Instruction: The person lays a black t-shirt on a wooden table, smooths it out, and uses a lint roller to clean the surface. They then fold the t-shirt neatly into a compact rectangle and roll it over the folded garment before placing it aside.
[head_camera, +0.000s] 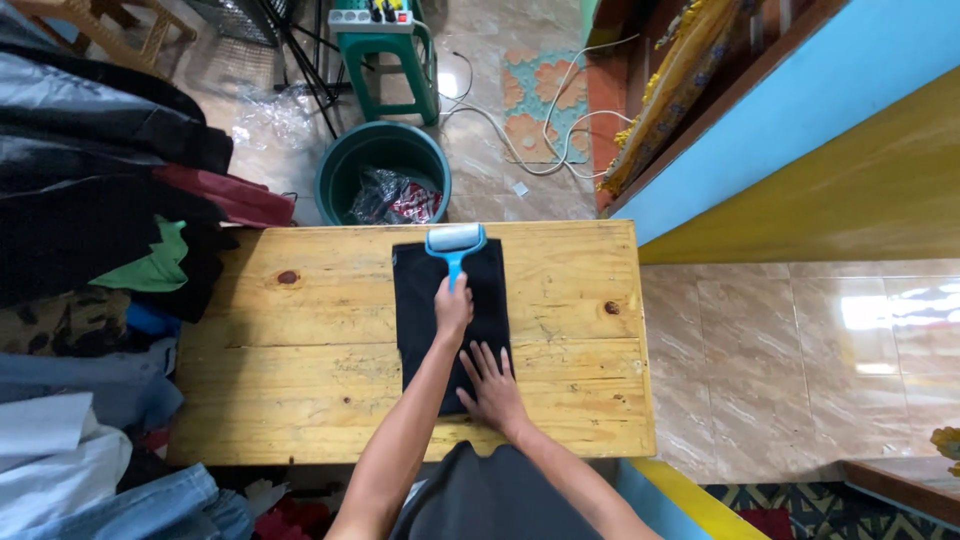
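**Lint roller on a folded black garment, wooden table**

Lint roller (454, 243) is sitting at the far end of a folded black garment (450, 320), right near the far edge of the wooden table (300, 350). It's got a pale roll on top and a blue handle pointing back toward us. Our left hand (453, 308) is wrapped around that handle, fingers closed on it, arm stretched out over the cloth. Our right hand (490, 385) is lying flat on the near part of the garment, fingers spread apart, holding nothing, just pressing the fabric down.

The garment is folded into a neat upright rectangle and lies roughly in the middle of the table, running from the far edge toward us. The tabletop is light planks with a couple of dark knots.

On the left side there's a big pile of clothes (90, 230) spilling over the table end: dark stuff, a green piece, some denim and something white lower down. Just past the far edge of the table we've got a green bucket (383, 170) on the floor with a crumpled bag inside. Behind that stands a green stool (385, 50) with a power strip (371, 14) on top, and a white cable (540, 120) loops across the tiled floor (800, 370) beside it. To the right runs a blue and yellow wall (820, 150).
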